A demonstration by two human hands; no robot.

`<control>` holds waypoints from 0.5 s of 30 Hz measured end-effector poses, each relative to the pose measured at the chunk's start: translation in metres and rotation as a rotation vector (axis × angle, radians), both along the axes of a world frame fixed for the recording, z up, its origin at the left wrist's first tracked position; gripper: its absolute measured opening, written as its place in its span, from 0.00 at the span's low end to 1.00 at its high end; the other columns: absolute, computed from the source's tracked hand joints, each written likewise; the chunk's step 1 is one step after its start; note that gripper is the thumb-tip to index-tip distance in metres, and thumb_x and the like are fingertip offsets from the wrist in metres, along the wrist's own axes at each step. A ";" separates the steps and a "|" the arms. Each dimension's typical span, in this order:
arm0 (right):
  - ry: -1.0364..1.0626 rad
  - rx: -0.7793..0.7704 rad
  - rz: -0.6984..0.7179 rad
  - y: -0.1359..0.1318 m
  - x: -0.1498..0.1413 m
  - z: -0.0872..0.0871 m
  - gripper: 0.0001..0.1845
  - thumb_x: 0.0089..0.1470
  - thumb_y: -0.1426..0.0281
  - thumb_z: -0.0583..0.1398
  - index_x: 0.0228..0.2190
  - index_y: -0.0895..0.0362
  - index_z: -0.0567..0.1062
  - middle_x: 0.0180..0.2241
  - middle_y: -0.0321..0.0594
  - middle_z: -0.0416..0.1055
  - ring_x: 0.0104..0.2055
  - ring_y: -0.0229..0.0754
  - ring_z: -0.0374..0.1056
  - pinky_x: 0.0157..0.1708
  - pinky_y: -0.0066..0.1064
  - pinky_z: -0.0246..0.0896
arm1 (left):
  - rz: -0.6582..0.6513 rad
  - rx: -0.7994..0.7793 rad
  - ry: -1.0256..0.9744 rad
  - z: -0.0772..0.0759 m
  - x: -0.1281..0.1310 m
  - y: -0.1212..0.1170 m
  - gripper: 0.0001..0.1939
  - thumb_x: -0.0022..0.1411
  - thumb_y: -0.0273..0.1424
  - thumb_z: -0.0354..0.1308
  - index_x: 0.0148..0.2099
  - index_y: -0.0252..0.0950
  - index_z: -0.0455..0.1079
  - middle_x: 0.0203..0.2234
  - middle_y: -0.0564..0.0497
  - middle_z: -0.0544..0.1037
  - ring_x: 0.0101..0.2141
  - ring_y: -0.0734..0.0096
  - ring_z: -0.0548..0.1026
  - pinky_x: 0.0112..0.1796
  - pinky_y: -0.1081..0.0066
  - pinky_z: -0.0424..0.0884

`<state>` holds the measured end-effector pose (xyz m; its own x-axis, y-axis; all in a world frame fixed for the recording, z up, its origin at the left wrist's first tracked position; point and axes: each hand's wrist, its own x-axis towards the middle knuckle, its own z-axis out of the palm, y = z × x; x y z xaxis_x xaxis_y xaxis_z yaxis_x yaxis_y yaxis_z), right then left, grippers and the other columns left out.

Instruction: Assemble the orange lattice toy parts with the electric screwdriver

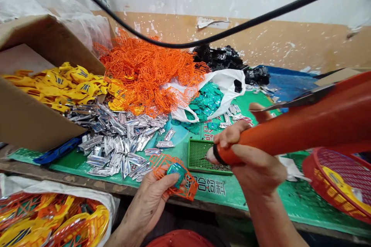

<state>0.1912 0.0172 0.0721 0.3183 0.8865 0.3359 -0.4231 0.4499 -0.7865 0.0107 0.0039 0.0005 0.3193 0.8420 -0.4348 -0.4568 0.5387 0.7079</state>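
Observation:
My left hand (pixel 150 197) pinches an orange plastic lattice frame (pixel 189 189) with a teal-green plastic piece (pixel 177 171) lying on it, thumb pressed near that piece. My right hand (pixel 257 162) is wrapped round a large orange-red electric screwdriver (pixel 278 123), tilted with its tip pointing left and down. The thin bit (pixel 203 158) is over a small green mesh basket (pixel 194 168) of tiny dark screws (pixel 222 168). Whether a screw sits on the bit cannot be made out. A piece of metal lies along the tool's upper side.
Left are a cardboard box (pixel 26 117) with yellow parts (pixel 72 81) and silver parts (pixel 116 142). Behind are orange frames (pixel 145 69), a white bag (pixel 228 81) of teal pieces and black parts (pixel 220 58). A red basket (pixel 315 173) stands right; a black cable (pixel 185 45) hangs across.

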 end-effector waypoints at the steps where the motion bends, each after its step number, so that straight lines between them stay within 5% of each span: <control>1: -0.015 -0.002 -0.029 0.001 0.007 0.002 0.24 0.38 0.81 0.62 0.38 0.48 0.73 0.23 0.29 0.69 0.25 0.35 0.66 0.33 0.33 0.69 | -0.004 -0.003 0.013 -0.001 0.000 0.001 0.13 0.48 0.29 0.70 0.39 0.34 0.78 0.30 0.50 0.80 0.31 0.69 0.76 0.35 0.70 0.74; 11: -0.107 -0.104 0.070 0.001 0.033 -0.024 0.31 0.44 0.71 0.70 0.49 0.41 0.70 0.26 0.31 0.70 0.27 0.38 0.67 0.30 0.34 0.68 | -0.158 -0.017 0.037 -0.006 -0.007 0.009 0.10 0.53 0.31 0.67 0.39 0.37 0.80 0.35 0.48 0.82 0.37 0.64 0.77 0.44 0.67 0.71; 15: -0.094 -0.126 0.127 -0.002 0.035 -0.029 0.26 0.48 0.69 0.69 0.47 0.40 0.70 0.28 0.32 0.68 0.29 0.39 0.66 0.30 0.36 0.68 | -0.152 -0.084 0.080 -0.007 -0.011 0.013 0.08 0.50 0.32 0.69 0.35 0.37 0.81 0.31 0.49 0.82 0.35 0.65 0.76 0.43 0.66 0.71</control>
